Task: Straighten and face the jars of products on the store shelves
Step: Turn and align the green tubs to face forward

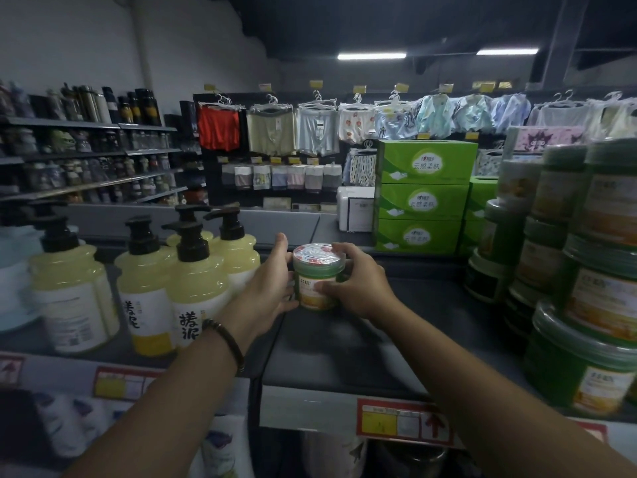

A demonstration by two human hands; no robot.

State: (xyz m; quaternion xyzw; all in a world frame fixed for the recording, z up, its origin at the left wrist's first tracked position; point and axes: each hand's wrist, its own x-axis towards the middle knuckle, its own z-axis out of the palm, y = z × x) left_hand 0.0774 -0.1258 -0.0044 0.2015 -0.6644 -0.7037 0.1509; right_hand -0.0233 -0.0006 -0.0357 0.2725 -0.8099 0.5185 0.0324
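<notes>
Two hands met on a single green jar (pixel 317 281), which stood well to the left of the stack of matching jars (pixel 586 270), with open dark shelf (pixel 344 339) between them. Further from that stack, just beyond the jar, stood the yellow pump bottles (pixel 193 281). Whether the jar's base rested on the shelf or hung just above it could not be told.

Left hand (pixel 272 288): laid flat against the jar's far side from the stack, fingers extended, pressing rather than clasping. Right hand (pixel 358 288): grasping the jar on the side nearer the stack, fingers curled over the lid rim and thumb across the label.

Handling (judged): the jar appeared to be rigid plastic with a glossy film over its lid, so it was likely stiff, not fragile, moderately heavy if full, and somewhat slick. The ribbed band and the wall below the lid offered the surest hold; the filmed top would give less friction.

Orientation: the jar was upright, its axis vertical and lid uppermost. Its printed yellow label faced the aisle, toward the viewer, as did those in the stack.
</notes>
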